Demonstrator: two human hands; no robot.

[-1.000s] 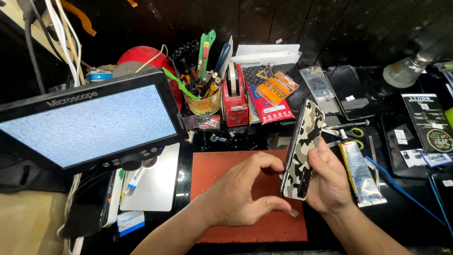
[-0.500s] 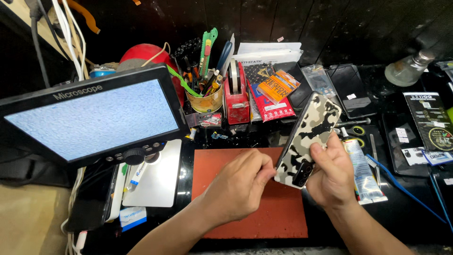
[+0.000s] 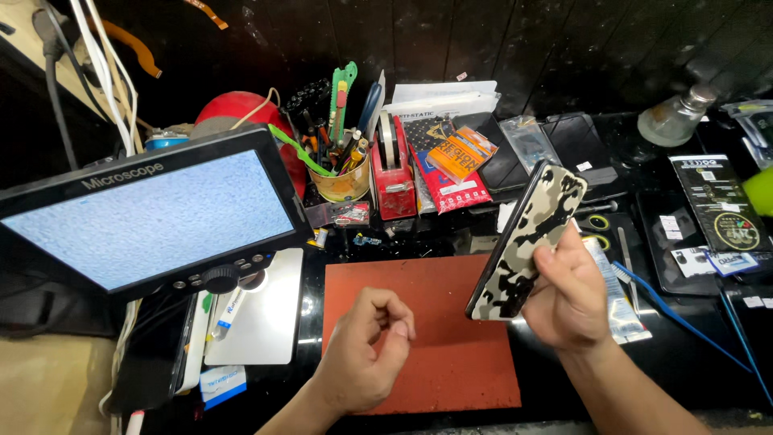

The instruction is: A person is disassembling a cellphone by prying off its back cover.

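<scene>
Your right hand (image 3: 568,300) grips the camouflage phone (image 3: 527,239), tilted above the red mat (image 3: 451,298); your left hand (image 3: 364,348) hovers over the mat, fingers curled shut, holding nothing

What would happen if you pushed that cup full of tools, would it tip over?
Probably it would. The cup is small and crammed with tall tools that stick up well above its rim, so it looks top-heavy. The tape holder close beside it might stop it tipping that way.
</scene>
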